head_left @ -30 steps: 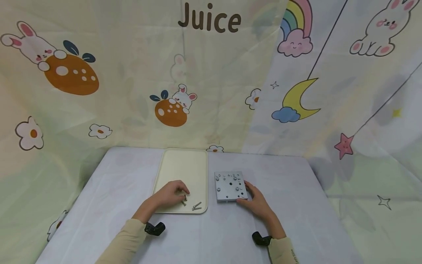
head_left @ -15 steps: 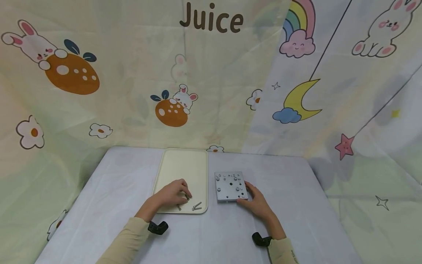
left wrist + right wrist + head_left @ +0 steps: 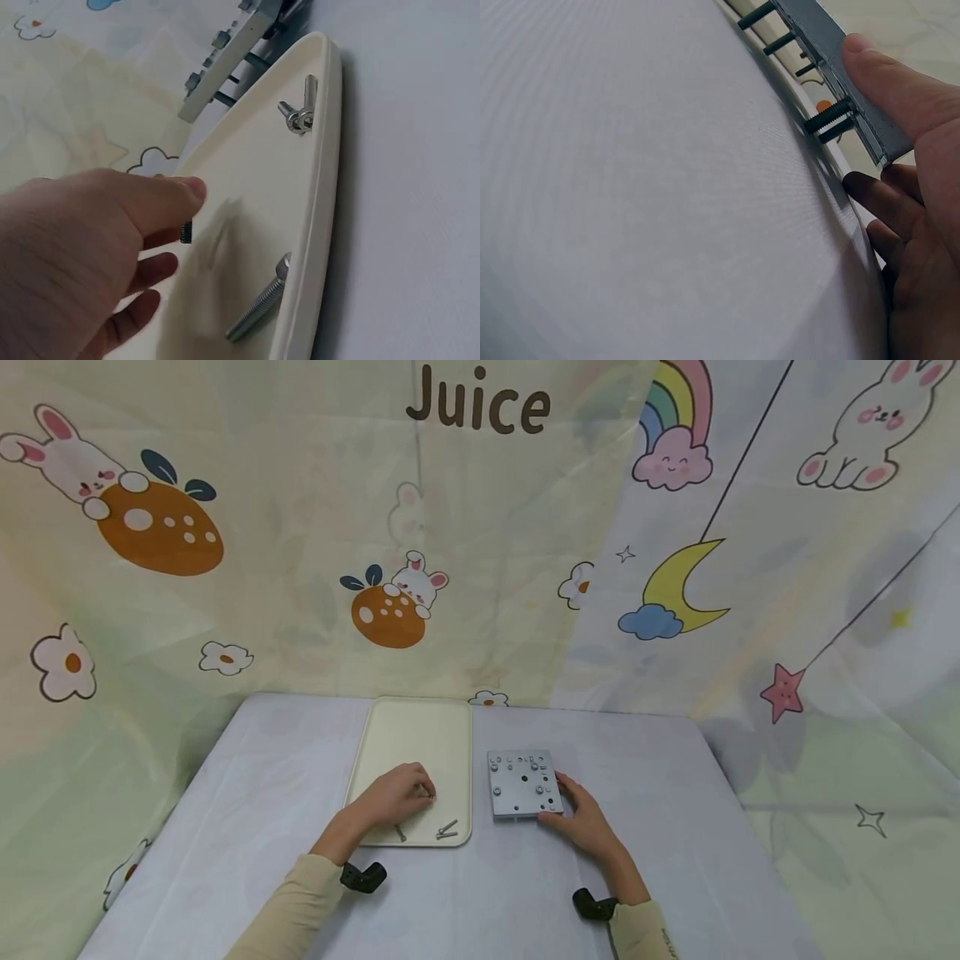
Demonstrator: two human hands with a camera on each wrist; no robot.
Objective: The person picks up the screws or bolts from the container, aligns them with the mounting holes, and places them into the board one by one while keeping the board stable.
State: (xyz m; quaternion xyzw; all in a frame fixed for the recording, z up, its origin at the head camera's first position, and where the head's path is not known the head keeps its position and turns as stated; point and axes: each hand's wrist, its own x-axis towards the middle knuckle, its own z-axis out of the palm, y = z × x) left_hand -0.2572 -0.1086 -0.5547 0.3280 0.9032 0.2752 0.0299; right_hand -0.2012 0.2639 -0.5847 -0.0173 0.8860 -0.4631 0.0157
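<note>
Over the cream tray, my left hand pinches a screw between thumb and fingers; only its threaded end shows. Below that hand a single long screw lies by the tray's near rim. Two more screws lie together in the tray's near right corner. To the right, my right hand grips a square grey metal plate by its near right corner, thumb along one edge. Several bolts sit in the plate, and their threaded shanks stick out underneath, holding it above the cloth.
A white cloth covers the table under tray and plate. The tray has a low raised rim. A printed fabric backdrop hangs behind and at both sides. Each wrist wears a black camera.
My left hand has come away from the tray's near rim with the screw in its pinch, leaving one screw lying below. My right hand and the plate have stayed put.
</note>
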